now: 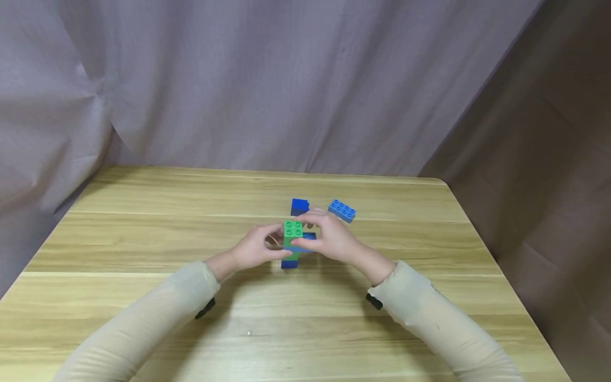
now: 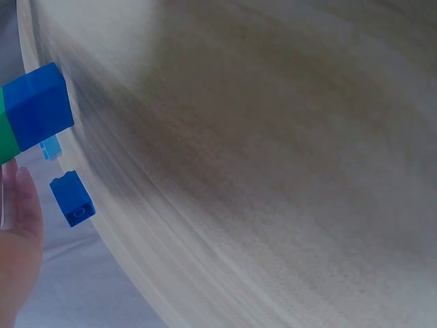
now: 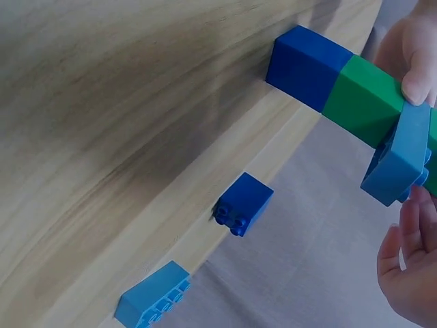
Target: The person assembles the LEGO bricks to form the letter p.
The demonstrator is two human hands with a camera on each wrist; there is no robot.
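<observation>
In the middle of the head view stands an upright stack of building bricks. Its bottom is a dark blue brick (image 3: 307,68), followed by a green brick (image 3: 360,101). Above these, a lighter blue brick (image 3: 399,154) juts out to the right, studs up. A green brick (image 1: 293,228) with bare studs tops the stack. My left hand (image 1: 253,247) grips the stack from the left, thumb in front near the lighter blue brick. From the right, my right hand (image 1: 334,237) pinches the top green brick, thumb in front and fingers behind. Whether the stack's base touches the table cannot be told.
Behind the stack, a dark blue brick (image 1: 299,207) lies on its side on the wooden table (image 1: 191,201). Right of it lies a long light blue brick (image 1: 341,210), studs up. A grey curtain (image 1: 267,85) hangs beyond the table's far edge.
</observation>
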